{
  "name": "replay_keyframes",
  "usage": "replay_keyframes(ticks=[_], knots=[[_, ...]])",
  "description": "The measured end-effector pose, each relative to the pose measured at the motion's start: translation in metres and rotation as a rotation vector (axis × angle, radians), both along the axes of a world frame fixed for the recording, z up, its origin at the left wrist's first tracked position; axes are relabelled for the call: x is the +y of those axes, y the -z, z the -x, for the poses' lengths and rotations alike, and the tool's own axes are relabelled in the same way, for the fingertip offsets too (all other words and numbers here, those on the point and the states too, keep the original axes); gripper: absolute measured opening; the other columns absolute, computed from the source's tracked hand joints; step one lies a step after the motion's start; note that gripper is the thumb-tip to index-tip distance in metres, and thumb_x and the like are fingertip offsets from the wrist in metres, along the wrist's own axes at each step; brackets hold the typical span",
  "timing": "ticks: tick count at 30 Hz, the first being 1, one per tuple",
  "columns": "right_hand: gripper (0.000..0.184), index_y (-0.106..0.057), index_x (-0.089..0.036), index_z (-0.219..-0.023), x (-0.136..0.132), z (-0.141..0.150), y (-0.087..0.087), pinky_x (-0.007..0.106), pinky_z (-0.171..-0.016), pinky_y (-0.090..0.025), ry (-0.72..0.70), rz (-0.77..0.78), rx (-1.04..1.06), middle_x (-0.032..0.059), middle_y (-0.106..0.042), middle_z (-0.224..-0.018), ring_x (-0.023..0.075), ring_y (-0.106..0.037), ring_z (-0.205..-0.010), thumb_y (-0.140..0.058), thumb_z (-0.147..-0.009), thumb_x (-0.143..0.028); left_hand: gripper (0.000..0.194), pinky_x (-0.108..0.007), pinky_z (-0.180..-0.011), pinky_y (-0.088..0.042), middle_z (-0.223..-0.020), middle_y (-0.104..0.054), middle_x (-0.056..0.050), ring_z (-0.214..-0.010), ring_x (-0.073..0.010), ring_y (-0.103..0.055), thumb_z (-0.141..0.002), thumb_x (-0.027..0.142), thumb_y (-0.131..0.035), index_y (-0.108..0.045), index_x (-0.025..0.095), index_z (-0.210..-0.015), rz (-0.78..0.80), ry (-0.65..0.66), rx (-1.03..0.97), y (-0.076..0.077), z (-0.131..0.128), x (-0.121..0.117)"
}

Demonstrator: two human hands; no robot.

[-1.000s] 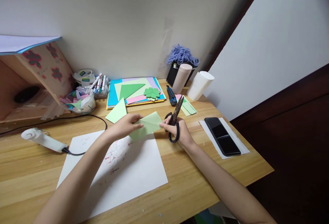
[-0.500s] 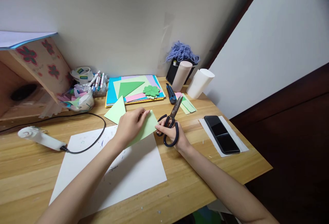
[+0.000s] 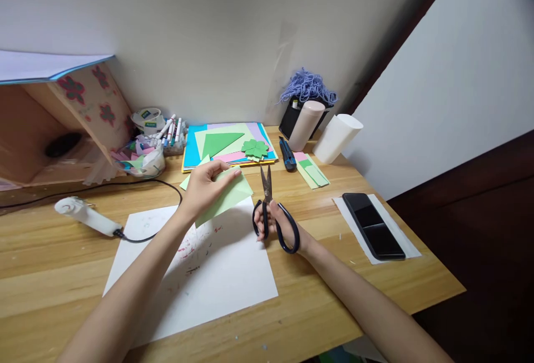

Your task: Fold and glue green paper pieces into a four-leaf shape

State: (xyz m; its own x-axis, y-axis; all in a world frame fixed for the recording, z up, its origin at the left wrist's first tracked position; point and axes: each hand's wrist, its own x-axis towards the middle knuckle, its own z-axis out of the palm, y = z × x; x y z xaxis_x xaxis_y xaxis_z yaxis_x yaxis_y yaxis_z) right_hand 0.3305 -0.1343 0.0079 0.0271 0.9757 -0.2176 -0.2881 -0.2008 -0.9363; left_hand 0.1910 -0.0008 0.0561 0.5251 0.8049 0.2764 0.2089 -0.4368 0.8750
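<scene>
My left hand (image 3: 208, 188) pinches a folded piece of light green paper (image 3: 228, 199) above a white sheet (image 3: 233, 274) marked with faint coloured strokes. To its right, my right hand (image 3: 277, 224) grips black-handled scissors (image 3: 267, 188), fingers through the loops. The blades point away from me and stand slightly apart, beside the paper's right corner without touching it. Behind my left hand, another light green piece (image 3: 184, 183) lies on the table, mostly covered from view. A green paper clover shape (image 3: 255, 149) and a darker green triangle (image 3: 221, 143) rest on the stack of coloured paper (image 3: 191, 149).
A white glue gun (image 3: 87, 215) with a black cord lies left. Markers (image 3: 173, 129) and a tub of paper scraps (image 3: 144, 160) stand behind it. Toward the right are a utility knife (image 3: 287, 154), paper strips (image 3: 312, 171), a white roll (image 3: 337, 138) and a phone (image 3: 373, 224).
The scissors have swung from lying back in my right hand to pointing forward, with the blades now parted. My right hand has let go of the paper's corner; my left hand still holds it.
</scene>
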Motion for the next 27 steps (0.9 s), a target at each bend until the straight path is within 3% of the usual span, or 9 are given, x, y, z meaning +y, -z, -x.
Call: replay_keyframes(ticks=[5, 10, 18, 27], knots=[[0.064, -0.053, -0.015, -0.076, -0.011, -0.001, 0.002, 0.026, -0.055, -0.048, -0.21, -0.008, -0.11, -0.0025, -0.047, -0.054, 0.0105, -0.052, -0.049, -0.03, -0.071, -0.074, 0.028, -0.019, -0.049, -0.032, -0.064, -0.059, 0.0, -0.056, -0.0096, -0.047, -0.072, 0.041, -0.058, -0.062, 0.014, -0.067, -0.029, -0.015, -0.003, -0.005, 0.003, 0.002], [0.068, -0.052, -0.014, -0.076, -0.014, -0.001, 0.004, 0.023, -0.049, -0.047, -0.308, 0.015, -0.185, -0.0026, -0.045, -0.053, 0.0098, -0.052, -0.046, -0.022, -0.072, -0.076, 0.028, -0.019, -0.052, -0.034, -0.066, -0.061, -0.001, -0.058, -0.0103, -0.049, -0.073, 0.04, -0.057, -0.062, 0.014, -0.068, -0.072, -0.041, 0.029, -0.008, 0.006, 0.005], [0.067, -0.05, -0.014, -0.069, -0.013, -0.001, 0.007, 0.022, -0.044, -0.045, -0.315, 0.002, -0.212, -0.004, -0.043, -0.048, 0.0084, -0.049, -0.04, -0.022, -0.073, -0.075, 0.029, -0.02, -0.055, -0.033, -0.066, -0.06, 0.0, -0.061, -0.0111, -0.049, -0.075, 0.042, -0.055, -0.063, 0.015, -0.069, -0.172, -0.034, 0.112, -0.003, 0.004, 0.002], [0.066, -0.05, -0.014, -0.071, -0.014, -0.003, 0.008, 0.021, -0.044, -0.044, -0.312, -0.007, -0.269, -0.0039, -0.043, -0.048, 0.0082, -0.049, -0.041, -0.02, -0.075, -0.073, 0.033, -0.021, -0.054, -0.032, -0.065, -0.058, 0.0, -0.06, -0.0109, -0.047, -0.075, 0.046, -0.054, -0.062, 0.015, -0.07, -0.124, 0.001, 0.115, 0.0, 0.004, 0.005]])
